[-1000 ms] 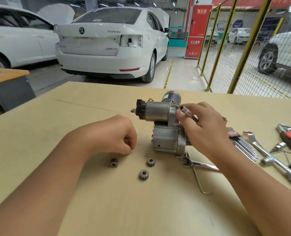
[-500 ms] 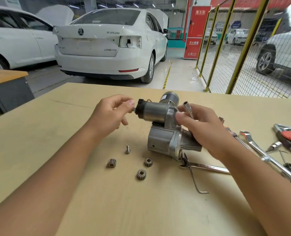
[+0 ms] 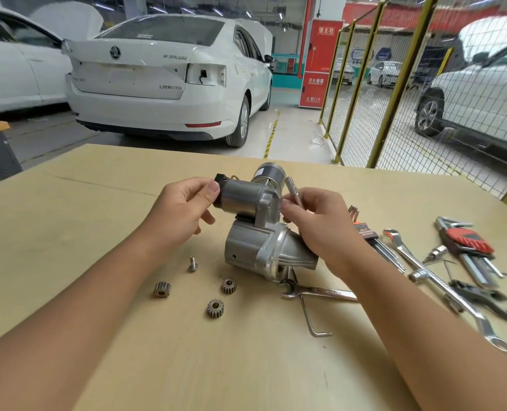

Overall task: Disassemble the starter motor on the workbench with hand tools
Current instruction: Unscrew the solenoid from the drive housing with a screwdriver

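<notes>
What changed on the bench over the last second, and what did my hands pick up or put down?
The left hand left a screw on the workbench near the three small gears, then rose and gripped the solenoid end of the starter motor. The motor tipped slightly. The right hand kept its hold on the socket bit against the motor. Gears, wrench and other tools stayed put.

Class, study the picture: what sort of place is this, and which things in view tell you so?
Probably a car repair or training workshop: white cars parked indoors, hand tools spread on the workbench, a starter motor being dismantled.
</notes>
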